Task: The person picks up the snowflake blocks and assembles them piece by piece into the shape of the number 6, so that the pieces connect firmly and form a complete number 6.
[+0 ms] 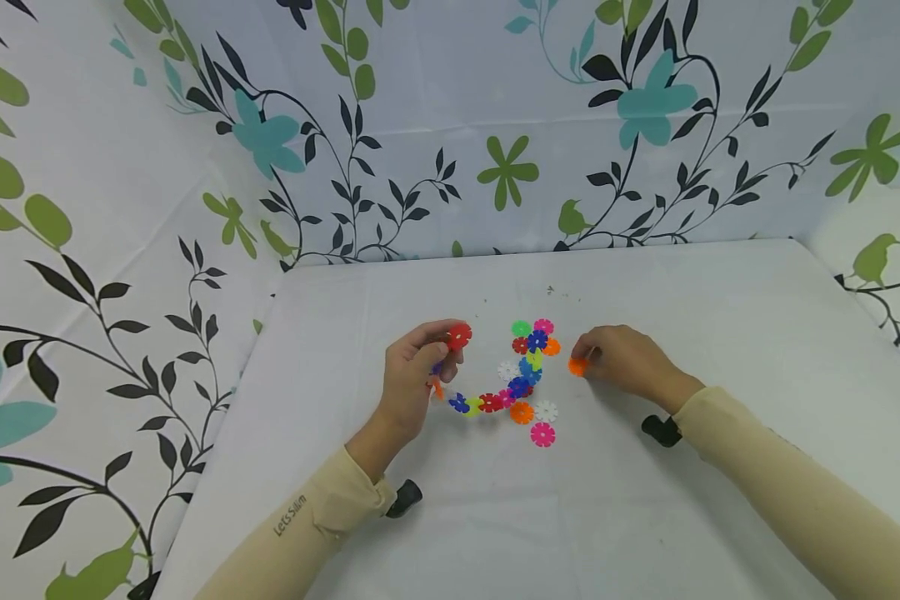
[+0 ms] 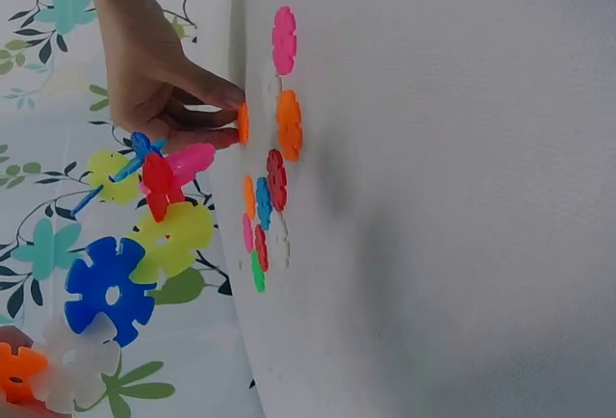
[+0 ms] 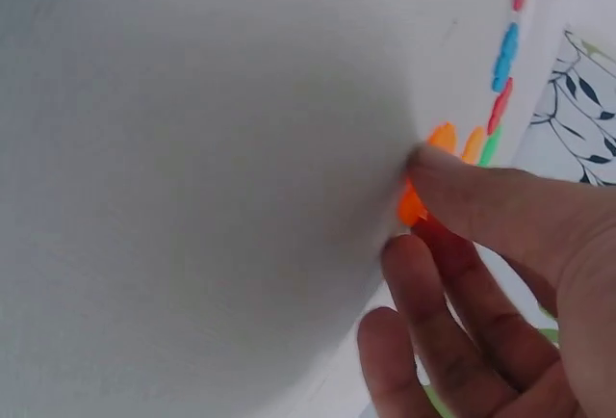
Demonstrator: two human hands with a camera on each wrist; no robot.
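My left hand [image 1: 411, 379] grips one end of a chain of interlocking flower-shaped plastic discs [image 1: 491, 403], with a red disc [image 1: 459, 336] at its fingertips. The chain curves to the right, in blue, yellow, red and pink; the left wrist view shows its blue disc [image 2: 111, 288] and white disc [image 2: 75, 362] close by. To the right, my right hand [image 1: 628, 362] pinches a single orange disc [image 1: 577, 367] between thumb and fingers, low over the table. The right wrist view shows that orange disc [image 3: 412, 208] partly covered by the thumb.
Several loose discs lie around the chain's far end, among them a pink disc [image 1: 543, 434], a white disc [image 1: 546, 411] and a green disc [image 1: 521, 327]. A white cloth covers the table [image 1: 682, 292]. Leaf-patterned curtains [image 1: 420, 125] stand behind and at the sides.
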